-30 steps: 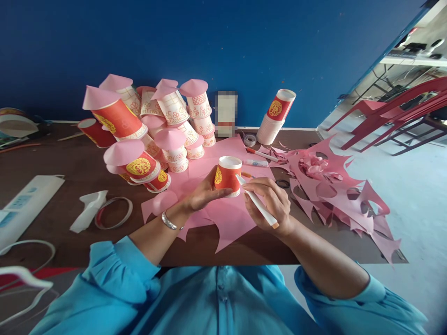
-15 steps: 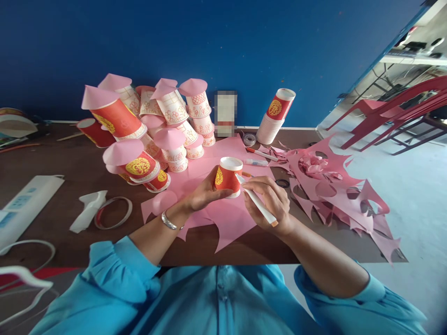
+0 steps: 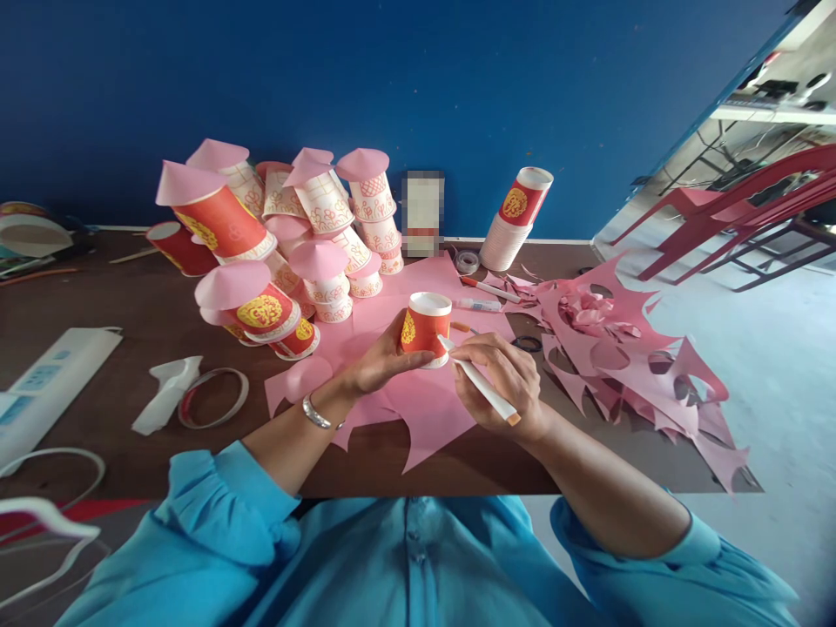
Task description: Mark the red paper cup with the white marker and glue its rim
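My left hand (image 3: 384, 357) is wrapped round a red paper cup (image 3: 428, 333) with a gold emblem and a white rim. The cup is held mouth up, above pink paper sheets (image 3: 434, 427). My right hand (image 3: 500, 374) grips a slim white marker (image 3: 483, 392) with an orange back end. Its tapered front end meets, or nearly meets, the lower right side of the cup; contact is hard to tell. Just beyond my right fingers, an orange-handled tool (image 3: 461, 327) and a white glue tube (image 3: 478, 305) lie on the paper.
Cup towers with pink cone roofs (image 3: 318, 259) crowd the back left. A cup stack (image 3: 506, 244) stands near the blue wall. Pink paper scraps (image 3: 643, 379) spread at right. A tape ring (image 3: 212, 399), crumpled white piece (image 3: 166, 392) and power strip (image 3: 45, 383) lie left.
The marker's front end has moved slightly down and left along the side of the cup. The cup has shifted a little to the left, still in my left hand.
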A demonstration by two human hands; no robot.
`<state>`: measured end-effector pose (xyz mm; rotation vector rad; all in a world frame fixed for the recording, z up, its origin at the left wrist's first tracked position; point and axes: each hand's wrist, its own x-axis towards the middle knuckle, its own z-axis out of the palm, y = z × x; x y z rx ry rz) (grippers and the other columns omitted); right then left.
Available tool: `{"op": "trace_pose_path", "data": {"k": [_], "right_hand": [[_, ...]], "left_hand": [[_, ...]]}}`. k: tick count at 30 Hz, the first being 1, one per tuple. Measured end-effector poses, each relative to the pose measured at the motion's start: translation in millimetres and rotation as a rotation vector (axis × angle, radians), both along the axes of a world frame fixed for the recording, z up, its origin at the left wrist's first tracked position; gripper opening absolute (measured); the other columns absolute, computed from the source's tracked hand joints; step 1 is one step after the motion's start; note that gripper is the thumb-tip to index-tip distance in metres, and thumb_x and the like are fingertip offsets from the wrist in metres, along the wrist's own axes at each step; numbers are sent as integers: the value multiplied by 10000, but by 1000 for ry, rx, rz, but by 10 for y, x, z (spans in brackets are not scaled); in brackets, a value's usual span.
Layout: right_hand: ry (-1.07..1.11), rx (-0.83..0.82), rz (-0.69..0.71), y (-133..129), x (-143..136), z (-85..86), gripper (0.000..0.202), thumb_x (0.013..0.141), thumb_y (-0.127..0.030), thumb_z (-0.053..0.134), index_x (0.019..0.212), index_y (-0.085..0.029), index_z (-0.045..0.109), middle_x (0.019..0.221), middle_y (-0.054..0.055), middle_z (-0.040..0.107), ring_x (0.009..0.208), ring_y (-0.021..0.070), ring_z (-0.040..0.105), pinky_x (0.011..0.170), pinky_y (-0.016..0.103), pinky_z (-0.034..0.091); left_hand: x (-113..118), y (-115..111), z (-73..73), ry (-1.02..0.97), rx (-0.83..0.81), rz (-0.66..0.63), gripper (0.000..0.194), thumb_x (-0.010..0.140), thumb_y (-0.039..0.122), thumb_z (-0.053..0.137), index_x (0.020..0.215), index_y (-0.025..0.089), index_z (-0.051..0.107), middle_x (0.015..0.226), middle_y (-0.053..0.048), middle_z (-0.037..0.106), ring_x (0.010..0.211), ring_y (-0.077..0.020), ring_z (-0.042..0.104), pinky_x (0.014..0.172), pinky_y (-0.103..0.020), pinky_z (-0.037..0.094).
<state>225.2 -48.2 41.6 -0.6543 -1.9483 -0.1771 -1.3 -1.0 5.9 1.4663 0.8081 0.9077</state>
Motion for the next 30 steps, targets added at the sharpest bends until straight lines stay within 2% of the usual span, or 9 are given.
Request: {"op": "trace_pose_path", "data": {"k": [5,9,12,16,19,21,23,26,30], "right_hand": [[-9,2,-15,-3,-4,4,268,1045,-109,638,1258,-265,680,919,19,836,787,227,825,836,387,729],[-24,6,-19,-7,-10,13,262,1030,-96,647,1242,-248,666,919,30,841,787,224,833,827,369,732],[-21,-9,-18,-12,-10,13,281,1027,-96,654,1256,-257,676,935,26,845,805,226,843,838,371,734],[24,-4,13,-12,18,-28,333,1033,-109,685,1334,-251,705,968,31,843,822,227,835,821,375,732],[64,40,-23,3,45,-78,363,1081,-141,681,1422,-267,696,988,40,834,786,219,810,737,355,715],[90,32,-62,18,52,-102,316,1133,-173,640,1428,-277,685,990,46,834,771,216,807,701,351,702],[124,-43,-65,34,52,-116,257,1177,-219,601,1420,-270,668,1014,54,840,802,219,829,722,359,711],[148,-207,-63,57,53,-127,250,1195,-297,619,1442,-265,631,1161,83,845,910,222,863,825,387,741],[135,-366,-75,95,70,-154,322,1175,-363,671,1477,-278,601,1281,102,832,1035,236,866,889,405,744]], "left_hand": [[17,-4,39,-33,15,2,648,903,517,884,1499,342,700,1188,-54,799,1254,-364,736,1143,-537,620],[25,-11,55,-41,-9,-19,626,914,491,870,1491,319,699,1195,-54,795,1320,-376,723,1210,-570,582],[21,-17,50,-44,-16,-12,598,917,487,874,1468,321,711,1198,-51,792,1300,-363,726,1170,-532,606],[0,-21,10,-48,-47,-6,617,921,494,879,1483,307,707,1216,-48,796,1268,-357,731,1157,-534,613],[-18,-12,-54,-74,-117,-23,646,922,520,882,1514,340,697,1264,-44,811,1362,-376,707,1215,-566,579],[-24,-3,-99,-102,-137,-17,623,907,535,893,1483,370,720,1335,-42,810,1429,-378,683,1249,-569,558],[-20,4,-123,-145,-148,-11,580,893,548,904,1427,379,753,1396,-37,801,1449,-382,682,1252,-572,559],[10,0,-93,-254,-192,-26,549,896,540,905,1396,355,776,1429,-37,806,1456,-396,702,1243,-587,574],[68,-11,1,-379,-193,-40,659,916,511,895,1527,342,715,1474,-57,823,1470,-383,734,1293,-585,552]]}}
